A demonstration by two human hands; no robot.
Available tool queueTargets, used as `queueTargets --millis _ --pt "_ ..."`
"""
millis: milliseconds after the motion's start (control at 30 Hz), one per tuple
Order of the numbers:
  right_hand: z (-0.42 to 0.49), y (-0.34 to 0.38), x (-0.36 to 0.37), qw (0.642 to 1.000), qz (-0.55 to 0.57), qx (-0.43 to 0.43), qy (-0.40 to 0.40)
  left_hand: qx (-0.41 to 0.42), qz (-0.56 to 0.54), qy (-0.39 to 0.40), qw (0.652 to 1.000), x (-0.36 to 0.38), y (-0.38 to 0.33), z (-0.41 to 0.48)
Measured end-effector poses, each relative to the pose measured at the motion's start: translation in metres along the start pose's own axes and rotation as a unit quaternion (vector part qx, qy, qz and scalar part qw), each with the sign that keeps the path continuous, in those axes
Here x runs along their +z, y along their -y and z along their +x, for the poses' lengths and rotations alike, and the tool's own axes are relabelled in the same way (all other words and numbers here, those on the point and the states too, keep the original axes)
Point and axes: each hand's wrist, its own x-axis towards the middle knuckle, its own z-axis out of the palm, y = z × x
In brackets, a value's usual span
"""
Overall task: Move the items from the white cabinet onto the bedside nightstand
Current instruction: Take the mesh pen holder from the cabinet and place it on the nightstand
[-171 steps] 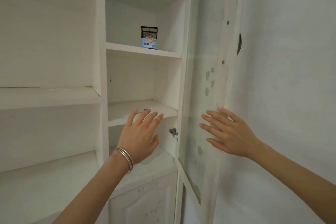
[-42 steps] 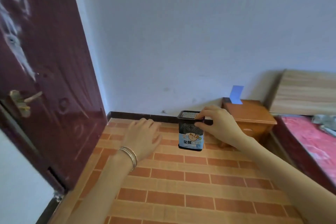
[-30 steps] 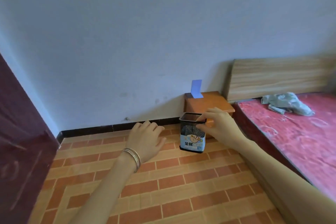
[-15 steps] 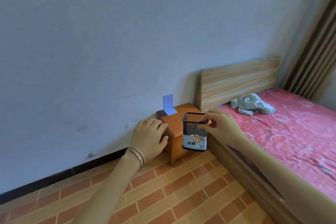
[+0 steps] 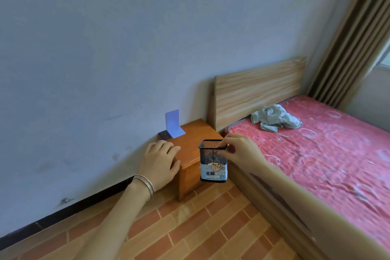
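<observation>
Mesh pen holder (image 5: 213, 162), inside unclear, pinched at rim by right hand (image 5: 242, 151)

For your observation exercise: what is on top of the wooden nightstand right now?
On the nightstand stand a blue bookend and a small dark object beside it. The left hand covers its near left corner.

The nightstand (image 5: 196, 150) stands against the wall (image 5: 126, 38), directly left of the bed (image 5: 327, 154) and its headboard (image 5: 257, 88). At the nightstand's rear left corner a bookend (image 5: 174, 123) stands upright, with a small flat object (image 5: 163, 134), possibly a remote, beside it. A pen holder (image 5: 213, 163) hangs in the air before the nightstand's front right corner, between the left hand (image 5: 159, 161) and right hand (image 5: 241, 151). A crumpled cloth (image 5: 274, 118) lies on the bed near the headboard.
</observation>
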Motion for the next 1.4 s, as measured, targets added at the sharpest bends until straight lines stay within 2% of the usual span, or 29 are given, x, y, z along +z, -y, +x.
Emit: queueTargets --millis 333,600,800,1033,1233,1333,1400 --pt "0.154 -0.116 -0.008 1.000 -0.001 -0.019 0.008 -0.041 0.013 -0.029 0.999 0.056 0.020 0.166" --pt "0.232 -0.193 0.042 0.999 -0.008 -0.018 0.046 -0.073 0.001 0.027 0.997 0.134 0.048 0.238" --pt "0.308 -0.248 0.093 0.997 -0.020 -0.039 0.068 -0.076 -0.010 0.028 0.997 0.193 0.092 0.305" --pt "0.411 -0.313 0.158 0.995 -0.005 -0.023 0.099 -0.092 -0.021 0.065 0.993 0.274 0.155 0.389" --pt "0.456 -0.371 0.245 0.990 0.058 0.005 0.126 -0.107 -0.031 0.080 0.991 0.350 0.188 0.428" --pt "0.462 -0.398 0.288 0.991 0.071 0.014 0.113 -0.111 -0.030 0.119 0.986 0.388 0.197 0.438" --pt "0.465 -0.425 0.343 0.992 0.080 0.001 0.099 -0.121 -0.012 0.143 0.982 0.446 0.210 0.432"
